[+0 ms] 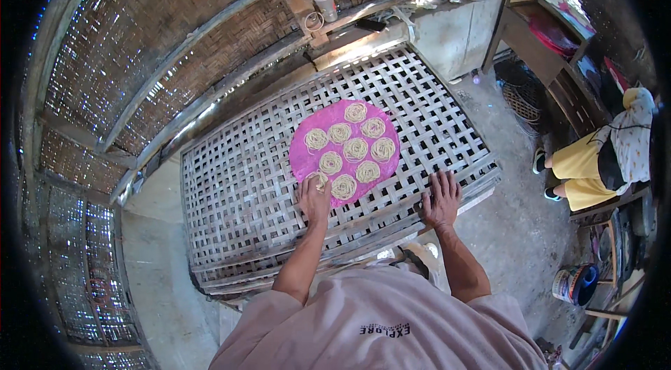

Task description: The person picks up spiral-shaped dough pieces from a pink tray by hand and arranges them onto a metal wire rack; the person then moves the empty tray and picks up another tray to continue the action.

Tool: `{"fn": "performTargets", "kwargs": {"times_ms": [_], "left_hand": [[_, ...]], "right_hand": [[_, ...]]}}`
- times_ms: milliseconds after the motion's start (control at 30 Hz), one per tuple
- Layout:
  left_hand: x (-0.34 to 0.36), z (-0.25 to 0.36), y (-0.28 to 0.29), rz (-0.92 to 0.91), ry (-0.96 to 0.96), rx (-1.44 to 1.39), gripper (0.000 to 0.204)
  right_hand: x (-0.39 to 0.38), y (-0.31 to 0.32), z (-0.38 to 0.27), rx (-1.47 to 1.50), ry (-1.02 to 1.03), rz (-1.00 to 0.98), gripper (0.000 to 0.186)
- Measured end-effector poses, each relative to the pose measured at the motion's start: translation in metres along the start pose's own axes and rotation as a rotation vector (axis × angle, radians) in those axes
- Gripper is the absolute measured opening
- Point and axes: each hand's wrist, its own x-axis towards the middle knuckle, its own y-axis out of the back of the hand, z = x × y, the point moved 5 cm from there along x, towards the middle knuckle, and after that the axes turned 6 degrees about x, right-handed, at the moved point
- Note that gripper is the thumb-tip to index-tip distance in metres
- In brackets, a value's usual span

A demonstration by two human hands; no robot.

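Pale round coiled-strand nests dot a round pink sheet; my left hand touches the near-left one, closure unclear; my right hand lies spread, empty.

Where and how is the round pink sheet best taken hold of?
Probably by its left and right rims, coming in from both sides at once: the round pink sheet lies flat on the woven rack with pale coils spread across it, so opposite holds should help keep it level.
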Motion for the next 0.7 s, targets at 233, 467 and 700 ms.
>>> {"fn": "performTargets", "kwargs": {"times_ms": [233, 467, 700], "left_hand": [[0.022, -0.018, -0.033, -0.260, 0.179, 0.087, 0.029], [0.029, -0.027, -0.038, -0.298, 0.195, 0.126, 0.020], [0.030, -0.091, -0.031, -0.293, 0.811, -0.450, 0.024]], "right_hand": [[0.007, 0.003, 0.003, 0.014, 0.007, -0.003, 0.058], [0.000, 0.000, 0.009, 0.021, -0.003, 0.007, 0.057], [-0.002, 0.001, 0.006, 0.006, 0.014, 0.032, 0.057]]}}
